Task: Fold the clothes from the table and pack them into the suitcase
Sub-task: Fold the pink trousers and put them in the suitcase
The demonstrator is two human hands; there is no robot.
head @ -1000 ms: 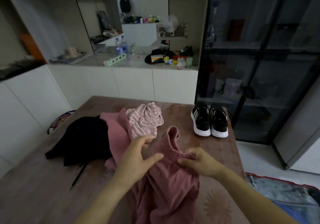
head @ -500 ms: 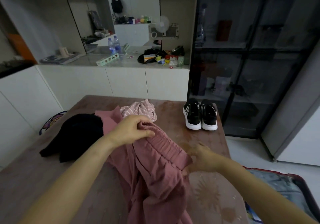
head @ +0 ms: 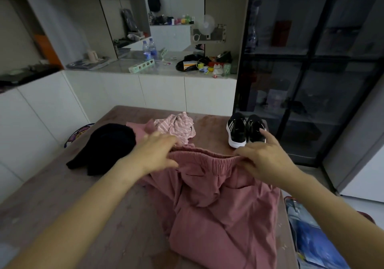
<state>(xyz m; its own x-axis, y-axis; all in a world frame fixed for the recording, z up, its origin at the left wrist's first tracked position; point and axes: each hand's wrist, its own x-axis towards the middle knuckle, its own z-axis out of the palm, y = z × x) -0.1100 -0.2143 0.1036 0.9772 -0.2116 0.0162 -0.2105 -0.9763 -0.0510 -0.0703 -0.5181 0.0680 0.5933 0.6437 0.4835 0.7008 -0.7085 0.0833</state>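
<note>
Pink trousers with an elastic waistband lie across the brown table, waistband stretched sideways and away from me. My left hand grips the waistband's left end. My right hand pinches its right end. Behind them sit a pink striped top, crumpled, another pink garment partly under it, and a black garment to the left. The open suitcase, blue inside, lies on the floor at the lower right, partly cut off.
A pair of black sneakers with white soles stands at the table's far right corner. A dark glass cabinet rises behind it. White cabinets with a cluttered counter line the back wall.
Both hands have pulled apart along the waistband, spreading it out flat. The right hand has come up from the table edge to the waistband's right end.
</note>
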